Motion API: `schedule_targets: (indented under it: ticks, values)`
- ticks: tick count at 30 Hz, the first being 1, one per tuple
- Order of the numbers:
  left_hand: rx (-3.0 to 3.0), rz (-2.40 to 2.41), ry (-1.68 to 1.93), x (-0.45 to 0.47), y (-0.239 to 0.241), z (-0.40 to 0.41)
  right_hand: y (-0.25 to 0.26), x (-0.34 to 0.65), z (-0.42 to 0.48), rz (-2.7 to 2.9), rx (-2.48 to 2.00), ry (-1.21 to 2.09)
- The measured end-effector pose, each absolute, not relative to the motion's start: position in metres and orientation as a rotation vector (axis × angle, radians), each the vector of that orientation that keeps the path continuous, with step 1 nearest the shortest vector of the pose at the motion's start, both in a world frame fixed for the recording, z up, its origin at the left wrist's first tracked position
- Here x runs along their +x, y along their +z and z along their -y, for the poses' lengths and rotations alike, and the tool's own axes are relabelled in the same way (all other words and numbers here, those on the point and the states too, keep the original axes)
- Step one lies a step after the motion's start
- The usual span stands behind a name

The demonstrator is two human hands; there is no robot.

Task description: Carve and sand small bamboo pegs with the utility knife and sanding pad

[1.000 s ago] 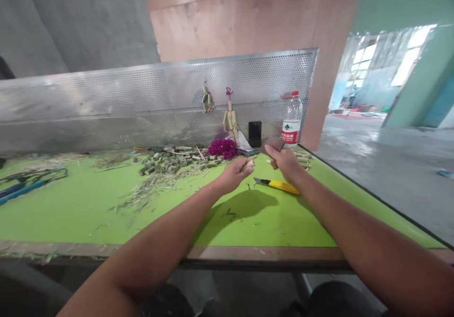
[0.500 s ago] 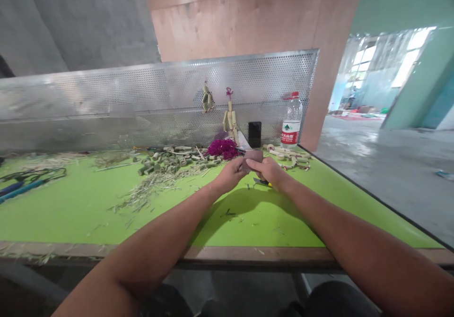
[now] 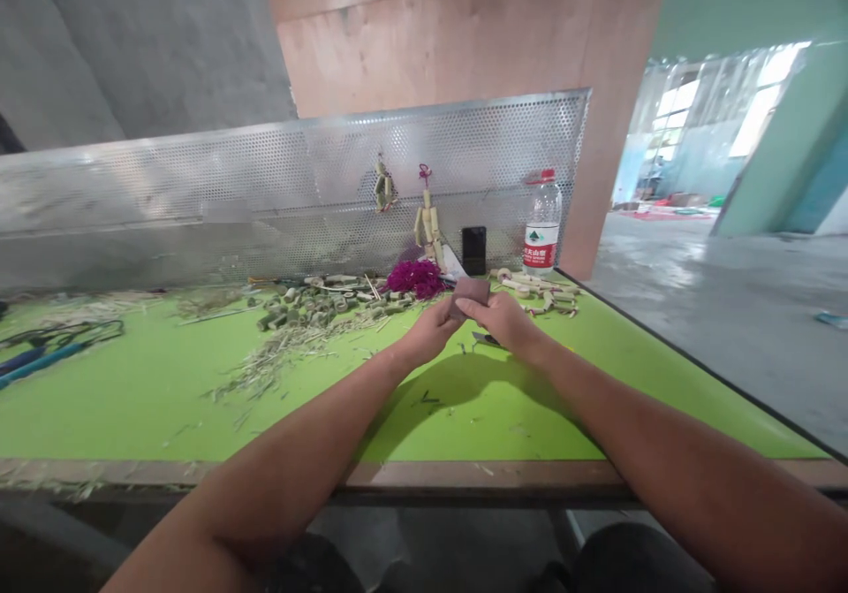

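A small brown piece of sandpaper (image 3: 472, 289) is held above the table between my two hands. My right hand (image 3: 502, 315) is closed on it, the thumb lying across its face. On its left side my left hand (image 3: 435, 324) is closed against the sandpaper's edge, fingers mostly hidden. Whether anything sits inside the fold of the sandpaper cannot be seen. Under my right hand, a utility knife (image 3: 486, 339) lies on the green tabletop (image 3: 457, 429), its blade showing and its handle largely covered by the hand and wrist.
Bamboo pieces (image 3: 291, 313) and shavings (image 3: 261, 365) spread to the left. Behind my hands are purple cord (image 3: 415, 279), a jointed bamboo figure (image 3: 428, 226), a phone (image 3: 473, 250) and a bottle (image 3: 541, 231). Light bamboo parts (image 3: 547, 291) lie right. Blue-handled tools (image 3: 43, 363) lie far left.
The view has shifted slightly. Both hands keep hold of the sandpaper, and its tilt differs a little. Less of the knife's yellow part shows beside my right hand.
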State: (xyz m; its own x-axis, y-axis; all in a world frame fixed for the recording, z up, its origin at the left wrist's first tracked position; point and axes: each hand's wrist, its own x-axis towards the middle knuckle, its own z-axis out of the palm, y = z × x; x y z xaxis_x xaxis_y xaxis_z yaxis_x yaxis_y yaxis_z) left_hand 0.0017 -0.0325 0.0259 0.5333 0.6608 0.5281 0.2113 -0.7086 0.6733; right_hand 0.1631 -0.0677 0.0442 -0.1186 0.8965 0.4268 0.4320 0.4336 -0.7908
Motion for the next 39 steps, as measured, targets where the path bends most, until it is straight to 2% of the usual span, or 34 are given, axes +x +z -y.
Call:
schedule_targets:
  ticks: [4,8,11,16,21,25,28,32,39]
  values:
    - [2.267,-0.757,1.105,0.002,0.028,0.034,0.040,0.172,0.054,1.730,-1.064,0.821]
    - [2.365,-0.780,1.014,-0.001,0.034,0.046,0.039,0.194,0.036,1.501,-0.996,0.975]
    - [2.290,-0.760,1.014,-0.002,0.035,0.053,0.044,0.203,0.035,1.406,-0.962,0.965]
    - [2.059,-0.868,1.023,-0.001,0.029,0.048,0.049,0.181,0.055,1.694,-0.898,0.928]
    - [2.212,-0.803,1.072,0.003,0.035,0.052,0.041,0.185,0.048,1.631,-1.175,0.783]
    - [2.265,-0.858,1.089,0.005,0.040,0.058,0.041,0.196,0.041,1.472,-1.021,0.833]
    - [2.237,-0.854,1.040,0.004,0.037,0.053,0.044,0.185,0.051,1.589,-0.921,0.852]
    - [2.260,-0.866,1.075,0.004,0.034,0.048,0.043,0.178,0.054,1.763,-1.122,0.675]
    - [2.272,-0.863,1.138,0.004,0.034,0.052,0.040,0.202,0.038,1.541,-1.065,0.806]
